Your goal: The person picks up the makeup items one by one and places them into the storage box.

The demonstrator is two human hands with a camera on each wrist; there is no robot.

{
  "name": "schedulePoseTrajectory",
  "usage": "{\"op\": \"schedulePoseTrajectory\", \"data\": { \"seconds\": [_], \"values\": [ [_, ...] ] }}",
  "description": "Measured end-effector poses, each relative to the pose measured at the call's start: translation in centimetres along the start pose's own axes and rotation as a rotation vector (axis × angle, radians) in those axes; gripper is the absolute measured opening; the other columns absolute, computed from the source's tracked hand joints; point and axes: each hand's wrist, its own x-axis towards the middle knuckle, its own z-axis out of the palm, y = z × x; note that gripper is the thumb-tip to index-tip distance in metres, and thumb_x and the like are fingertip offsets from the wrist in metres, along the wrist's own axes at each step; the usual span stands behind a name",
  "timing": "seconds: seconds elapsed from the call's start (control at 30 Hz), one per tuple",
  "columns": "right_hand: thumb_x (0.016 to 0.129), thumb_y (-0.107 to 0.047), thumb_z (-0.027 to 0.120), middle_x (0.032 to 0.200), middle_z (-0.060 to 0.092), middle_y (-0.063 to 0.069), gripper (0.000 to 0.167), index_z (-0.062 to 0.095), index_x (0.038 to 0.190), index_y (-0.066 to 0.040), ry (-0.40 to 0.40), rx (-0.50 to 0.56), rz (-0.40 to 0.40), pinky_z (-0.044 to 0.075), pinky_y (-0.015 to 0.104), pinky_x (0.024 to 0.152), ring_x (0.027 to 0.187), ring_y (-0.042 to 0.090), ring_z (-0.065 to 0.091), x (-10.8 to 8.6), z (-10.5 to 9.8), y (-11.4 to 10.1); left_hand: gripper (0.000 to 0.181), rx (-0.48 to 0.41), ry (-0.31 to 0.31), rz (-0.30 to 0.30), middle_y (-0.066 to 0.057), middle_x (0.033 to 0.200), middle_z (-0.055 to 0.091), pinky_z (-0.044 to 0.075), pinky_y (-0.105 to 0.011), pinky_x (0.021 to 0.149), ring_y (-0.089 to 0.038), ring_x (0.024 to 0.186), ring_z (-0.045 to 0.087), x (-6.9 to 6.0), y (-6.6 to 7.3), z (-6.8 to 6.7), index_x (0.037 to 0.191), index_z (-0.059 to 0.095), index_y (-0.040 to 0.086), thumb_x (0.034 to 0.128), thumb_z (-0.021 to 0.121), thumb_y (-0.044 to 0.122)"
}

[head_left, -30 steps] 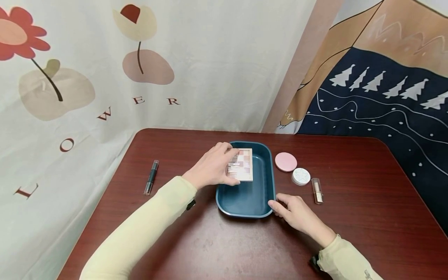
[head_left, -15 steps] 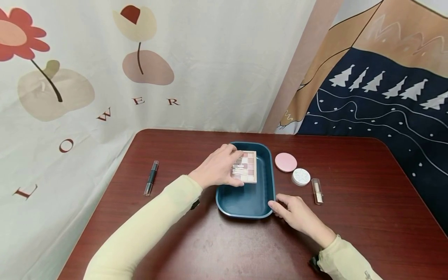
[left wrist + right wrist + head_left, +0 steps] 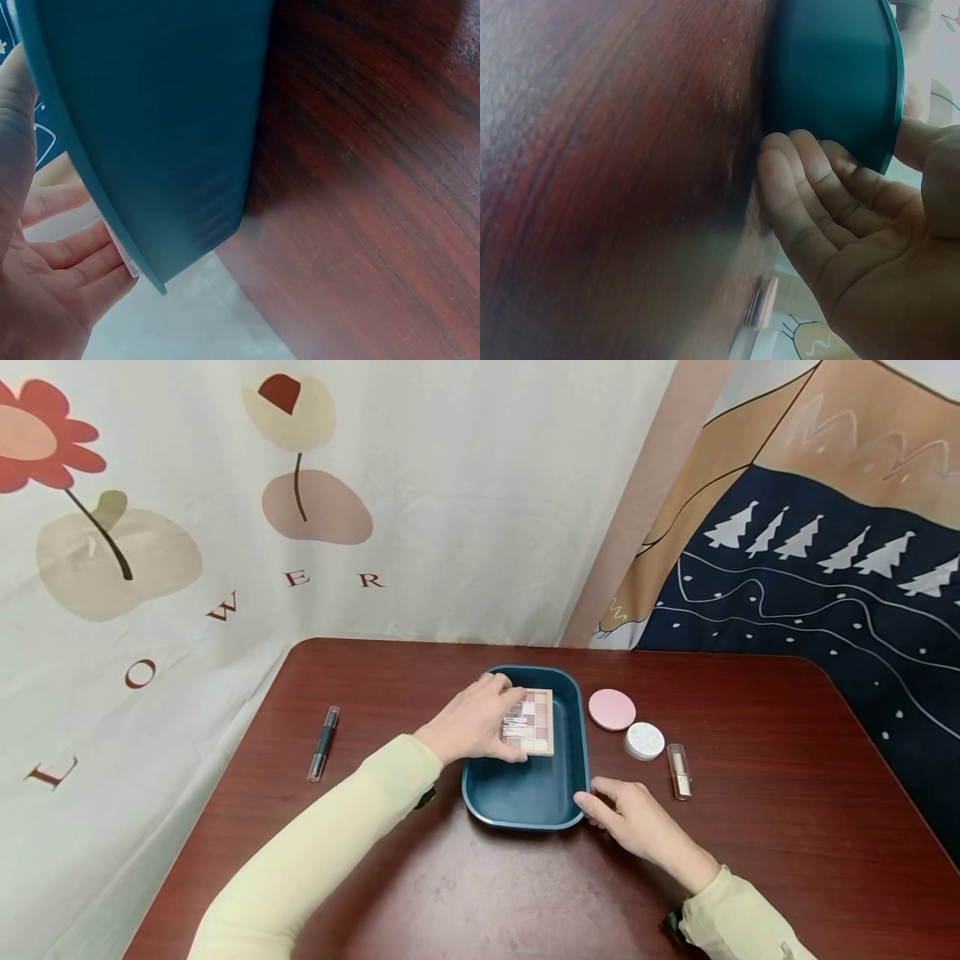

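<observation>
In the head view the left hand [image 3: 480, 718] grips a square palette [image 3: 538, 723] of pale pink and beige pans, thumb at its near edge and fingers at its far edge. Palette and fingers are over the upper part of a blue tray [image 3: 525, 823]; whether the palette touches the tray floor I cannot tell. The right hand [image 3: 645, 828] holds the tray's near right corner, thumb on the rim. From the right wrist view, that hand's fingers [image 3: 802, 180] lie against the tray's outer wall [image 3: 832, 75]. The left wrist view shows the tray's outer side [image 3: 157, 135] beside the left hand [image 3: 52, 277].
Right of the tray lie a pink round compact [image 3: 612, 709], a white round case [image 3: 644, 741] and a clear-capped lipstick tube [image 3: 679, 772]. A dark double-ended pen [image 3: 324, 743] lies on the left of the red-brown table [image 3: 480, 902]. Printed curtains [image 3: 465, 502] hang behind.
The left hand has moved right and slightly nearer with the palette, farther over the tray. The right hand stays at the tray's corner, and the tray has not visibly moved.
</observation>
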Motion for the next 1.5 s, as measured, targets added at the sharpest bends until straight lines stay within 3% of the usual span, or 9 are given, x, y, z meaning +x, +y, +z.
{"op": "schedulePoseTrajectory", "data": {
  "seconds": [0.83, 1.27, 1.5],
  "values": [
    [0.106, -0.027, 0.060, 0.066, 0.053, -0.012, 0.033, 0.056, 0.075, -0.018, 0.001, -0.002, -0.015, 0.045, 0.023, 0.055, 0.057, -0.001, 0.049, -0.2, 0.2, 0.2, 0.089, 0.051, -0.077, -0.023, -0.011, 0.119, 0.057, 0.053, -0.034, 0.088, -0.023, 0.106, 0.050, 0.5, 0.0, 1.3, 0.139, 0.058, 0.006, 0.0747, 0.086, 0.062],
    [0.106, -0.025, 0.061, 0.065, 0.053, -0.013, 0.032, 0.056, 0.075, -0.018, 0.011, -0.002, -0.037, 0.045, 0.023, 0.055, 0.057, -0.002, 0.049, -0.2, 0.2, 0.3, 0.092, 0.130, -0.154, -0.036, -0.013, 0.122, 0.059, 0.051, -0.037, 0.095, -0.024, 0.107, 0.053, 1.5, 0.1, 1.3, 0.139, 0.058, 0.006, 0.0741, 0.084, 0.065],
    [0.106, -0.027, 0.061, 0.065, 0.053, -0.013, 0.033, 0.055, 0.075, -0.019, 0.011, -0.007, -0.020, 0.044, 0.023, 0.056, 0.057, -0.001, 0.049, -0.1, 0.1, 0.3, 0.089, 0.161, -0.227, -0.058, -0.013, 0.127, 0.060, 0.052, -0.039, 0.099, -0.026, 0.113, 0.053, 2.3, 0.0, 1.0, 0.138, 0.058, 0.009, 0.0747, 0.084, 0.066]
  ]
}}
